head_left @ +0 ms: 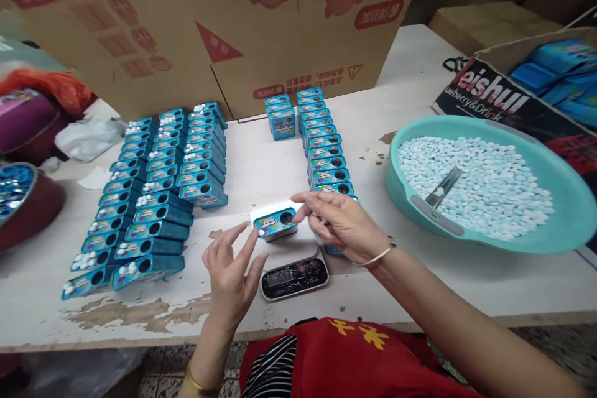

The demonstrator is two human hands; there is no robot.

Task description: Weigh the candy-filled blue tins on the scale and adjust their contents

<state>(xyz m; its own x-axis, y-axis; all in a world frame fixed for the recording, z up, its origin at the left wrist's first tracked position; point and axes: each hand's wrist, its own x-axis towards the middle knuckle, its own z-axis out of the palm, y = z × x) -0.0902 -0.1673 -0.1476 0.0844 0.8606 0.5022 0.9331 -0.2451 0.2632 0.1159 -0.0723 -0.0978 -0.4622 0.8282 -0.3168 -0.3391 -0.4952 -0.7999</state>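
A small blue candy box (276,224) with a round dark opening stands on the white kitchen scale (295,277), whose display is lit with digits. My left hand (232,270) is at the box's left end, fingers apart, the index fingertip by a white candy (261,232) on the box top. Over the opening, my right hand (347,224) has its thumb and forefinger pinched together; whatever lies between them is too small to make out. Behind the right hand runs a row of blue boxes (326,152) with dark openings, partly hidden by the hand.
At right sits a turquoise basin (571,199) of pale candies with a metal scoop (443,188). Left are rows of blue boxes (158,214), many topped with white candies. A big cardboard carton (186,6) stands behind; a printed box (489,93) holds blue packs.
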